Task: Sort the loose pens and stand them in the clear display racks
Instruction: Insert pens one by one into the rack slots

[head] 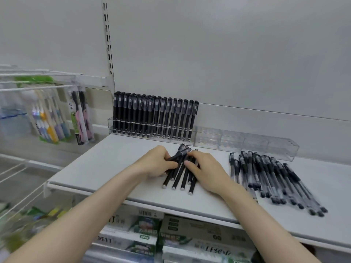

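Note:
A bunch of loose matte-black pens (178,176) lies on the white shelf (106,164), caps pointing away from me. My left hand (154,165) grips the bunch from the left with curled fingers. My right hand (206,170) lies over its right side, thumb pressed on the pens. At the back left a clear display rack (117,128) holds a full row of upright black pens (155,116). Beside it on the right, another clear rack (266,144) holds no pens. A pile of clear-barrelled pens (273,179) lies to the right of my hands.
Packaged toothbrushes (49,120) hang on wire hooks at the left. Boxed goods (171,236) fill the lower shelf below the front edge. A slotted upright (108,38) runs up the grey back panel.

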Demonstrator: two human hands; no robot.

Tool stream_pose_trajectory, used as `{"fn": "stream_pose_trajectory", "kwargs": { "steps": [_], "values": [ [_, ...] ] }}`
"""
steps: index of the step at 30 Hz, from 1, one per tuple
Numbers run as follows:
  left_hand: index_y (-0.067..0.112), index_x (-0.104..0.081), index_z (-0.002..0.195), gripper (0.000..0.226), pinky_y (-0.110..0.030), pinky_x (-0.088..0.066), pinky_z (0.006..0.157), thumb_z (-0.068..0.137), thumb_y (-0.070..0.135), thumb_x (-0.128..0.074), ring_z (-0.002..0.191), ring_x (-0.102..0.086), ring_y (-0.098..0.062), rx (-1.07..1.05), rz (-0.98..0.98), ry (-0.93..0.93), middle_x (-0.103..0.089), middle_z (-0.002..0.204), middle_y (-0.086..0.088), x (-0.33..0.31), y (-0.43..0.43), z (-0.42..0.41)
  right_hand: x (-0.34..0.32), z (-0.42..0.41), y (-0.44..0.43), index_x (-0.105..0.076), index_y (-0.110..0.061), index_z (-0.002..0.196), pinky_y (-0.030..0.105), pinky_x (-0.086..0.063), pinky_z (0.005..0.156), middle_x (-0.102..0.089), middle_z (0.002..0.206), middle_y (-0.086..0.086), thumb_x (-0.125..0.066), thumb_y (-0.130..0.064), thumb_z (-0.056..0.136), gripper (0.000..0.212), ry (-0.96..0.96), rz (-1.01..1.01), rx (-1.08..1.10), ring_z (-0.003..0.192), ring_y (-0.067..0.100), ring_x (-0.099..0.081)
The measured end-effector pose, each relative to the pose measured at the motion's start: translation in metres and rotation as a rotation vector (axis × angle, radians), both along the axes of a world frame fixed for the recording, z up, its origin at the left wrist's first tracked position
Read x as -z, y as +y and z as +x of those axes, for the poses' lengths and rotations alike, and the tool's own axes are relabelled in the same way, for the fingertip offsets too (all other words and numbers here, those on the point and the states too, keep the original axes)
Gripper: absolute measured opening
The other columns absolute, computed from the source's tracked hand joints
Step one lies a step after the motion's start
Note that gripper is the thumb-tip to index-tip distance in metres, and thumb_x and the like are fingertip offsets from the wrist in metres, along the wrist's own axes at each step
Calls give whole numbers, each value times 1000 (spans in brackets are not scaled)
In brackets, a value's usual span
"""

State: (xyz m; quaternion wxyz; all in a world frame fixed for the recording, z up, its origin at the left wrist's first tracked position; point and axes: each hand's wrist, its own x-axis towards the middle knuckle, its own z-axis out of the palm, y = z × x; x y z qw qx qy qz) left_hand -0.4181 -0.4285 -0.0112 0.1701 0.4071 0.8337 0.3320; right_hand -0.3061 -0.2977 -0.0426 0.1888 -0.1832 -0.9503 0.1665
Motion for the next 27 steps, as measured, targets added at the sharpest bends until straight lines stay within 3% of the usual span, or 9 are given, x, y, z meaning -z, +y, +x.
{"fn": "stream_pose_trajectory", "kwargs": {
  "steps": [2, 4, 7, 10, 14, 17, 20, 23, 27],
  "values": [
    [11, -57, 71, 26, -27, -35, 55, 94, 22, -53, 54, -44, -13, -7, -10, 54, -49, 60, -1, 0, -4, 1, -1, 2, -1, -56, -19, 120, 38, -43, 88, -63, 109, 4, -46, -35, 97, 30, -1, -14, -17, 106, 28, -53],
    [12, -55, 79, 22, -28, -33, 57, 97, 19, -45, 57, -42, -13, -26, 80, 24, -48, 64, 1, 0, -10, 5, -6, 5, -4, -56, -19, 120, 38, -39, 93, -61, 110, 2, -46, -34, 98, 29, 22, -23, -16, 111, 27, -50],
    [12, -52, 92, 19, -24, -31, 49, 100, 21, -37, 52, -38, -12, -12, 346, -232, -43, 63, 2, -1, -24, 13, -21, 8, -14, -50, -19, 131, 29, -35, 102, -55, 128, -4, -48, -33, 98, 36, 145, -159, -52, 122, 15, -46],
    [12, -52, 100, 20, -22, -23, 44, 101, 26, -37, 46, -30, -10, 120, 438, -371, -38, 59, 4, -4, -40, 15, -42, 4, -28, -52, -21, 123, 30, -48, 95, -62, 114, -10, -55, -30, 94, 30, 317, -435, -169, 106, 7, -60],
    [10, -52, 105, 20, -16, -23, 43, 100, 27, -42, 45, -29, -5, 194, 480, -313, -36, 60, 5, -12, -46, 6, -64, -16, -43, -61, -13, 99, 26, -55, 75, -68, 85, -1, -62, -21, 91, 12, 545, -672, -215, 73, 10, -65],
    [8, -54, 104, 25, -16, -23, 43, 100, 27, -40, 44, -29, -4, 197, 520, -299, -37, 63, 1, -14, -44, -9, -72, -34, -46, -61, -5, 96, 28, -57, 75, -68, 85, 6, -62, -14, 91, 11, 639, -746, -198, 79, 18, -68],
    [9, -53, 99, 20, -16, -21, 41, 101, 25, -40, 42, -28, -4, 199, 563, -321, -38, 63, 0, -16, -42, -29, -78, -53, -46, -56, -1, 109, 28, -58, 77, -66, 85, 8, -61, -5, 90, 20, 710, -810, -214, 84, 23, -70],
    [11, -46, 90, 12, -13, -25, 39, 99, 19, -45, 40, -30, -3, 225, 572, -309, -40, 59, 0, -18, -39, -53, -81, -76, -49, -45, -11, 120, 29, -59, 73, -61, 83, 11, -65, -1, 86, 41, 797, -836, -154, 82, 25, -71],
    [15, -47, 90, 17, -13, -29, 39, 101, 26, -40, 40, -38, -6, 249, 512, -217, -55, 70, -2, -16, -30, -93, -87, -109, -48, -50, -17, 110, 26, -58, 66, -66, 84, 11, -62, 0, 87, 31, 856, -751, -102, 77, 19, -72]
  ]
}}
